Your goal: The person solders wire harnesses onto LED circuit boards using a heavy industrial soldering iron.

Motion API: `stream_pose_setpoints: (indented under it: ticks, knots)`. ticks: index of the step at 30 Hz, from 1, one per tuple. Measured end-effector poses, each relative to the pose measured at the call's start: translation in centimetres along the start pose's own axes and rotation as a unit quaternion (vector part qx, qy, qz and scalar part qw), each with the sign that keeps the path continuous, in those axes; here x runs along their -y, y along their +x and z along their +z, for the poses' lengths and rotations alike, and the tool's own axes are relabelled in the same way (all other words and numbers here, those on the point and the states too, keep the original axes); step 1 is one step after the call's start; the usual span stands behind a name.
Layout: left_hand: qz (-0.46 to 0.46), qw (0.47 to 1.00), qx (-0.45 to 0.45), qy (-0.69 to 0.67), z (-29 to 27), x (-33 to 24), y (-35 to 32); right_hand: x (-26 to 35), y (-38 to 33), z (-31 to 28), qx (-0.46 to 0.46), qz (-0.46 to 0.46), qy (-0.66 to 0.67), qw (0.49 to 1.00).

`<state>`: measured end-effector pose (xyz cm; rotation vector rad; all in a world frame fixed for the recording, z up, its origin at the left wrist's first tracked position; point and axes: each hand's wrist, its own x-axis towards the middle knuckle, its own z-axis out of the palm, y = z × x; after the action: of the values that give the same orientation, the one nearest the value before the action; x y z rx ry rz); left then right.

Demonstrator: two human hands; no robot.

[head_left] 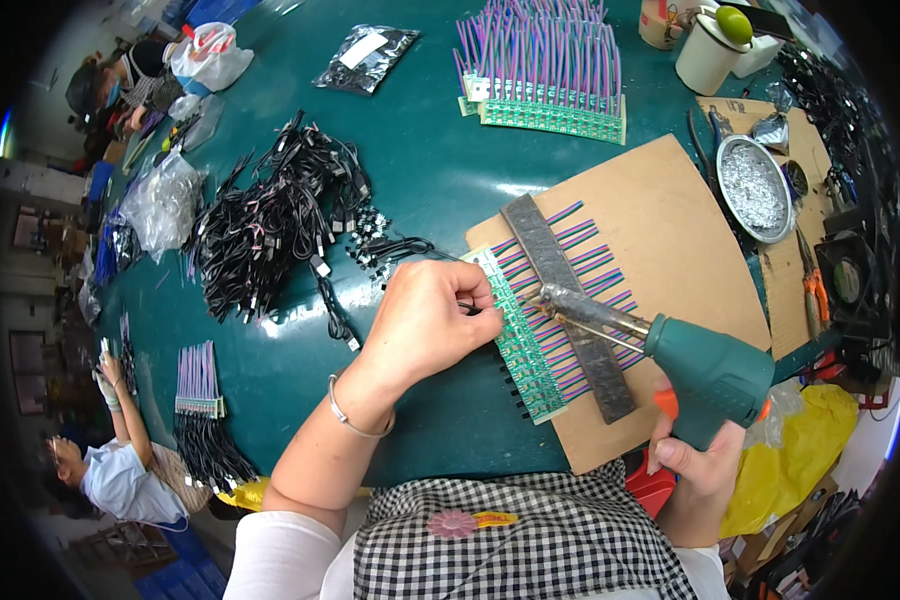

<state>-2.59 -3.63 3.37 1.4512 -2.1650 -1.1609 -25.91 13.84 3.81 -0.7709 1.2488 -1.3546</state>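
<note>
Under the left hand's curled fingers lies a long strip of green circuit boards, set slantwise across a sheet of brown cardboard on the dark green table. The strip is narrow and pale green, dotted with small contacts, and from its far edge a row of thin purple and pink wires fans out like a comb. A grey metal bar lies over those wires, pinning them to the cardboard. The left fingertips are pinched narrowly together on a thin black wire at the near edge of the strip, knuckles up, a silver bangle on the wrist.

Just right of those fingertips, the metal tip of a green soldering gun comes down onto the boards, nearly touching the pinch. The right hand wraps the gun's grip from below, fingers closed around it, an orange trigger showing just above them.

Beyond the left knuckles sits a tangled heap of black cables. Farther off, past the cardboard, another batch of green strips with purple wires stands stacked. Right of the gun's body, well apart from both hands, a round metal dish holds silvery scraps.
</note>
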Motion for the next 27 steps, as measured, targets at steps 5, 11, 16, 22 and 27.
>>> stream_pose_setpoints:
  ticks: [5,11,16,22,27]
  knots:
    - [0.014,1.000,-0.007,-0.002,0.2,0.1,-0.1,1.5,0.9,-0.2,-0.071,-0.077,0.048,0.993]
    - [-0.019,1.000,-0.008,0.023,-0.1,0.3,-0.8,3.2,2.2,-4.4,-0.102,-0.177,0.066,0.977]
    - [-0.014,0.999,-0.013,0.039,0.0,-0.1,-1.0,3.1,5.8,-6.5,-0.232,-0.212,-0.006,0.949]
    - [0.008,0.998,-0.029,0.052,-0.2,-0.8,-1.4,2.9,4.3,-5.3,-0.264,-0.182,-0.080,0.944]
    - [0.038,0.993,-0.035,0.102,-1.1,-1.1,-2.6,2.7,2.9,-4.1,-0.180,-0.196,-0.076,0.961]
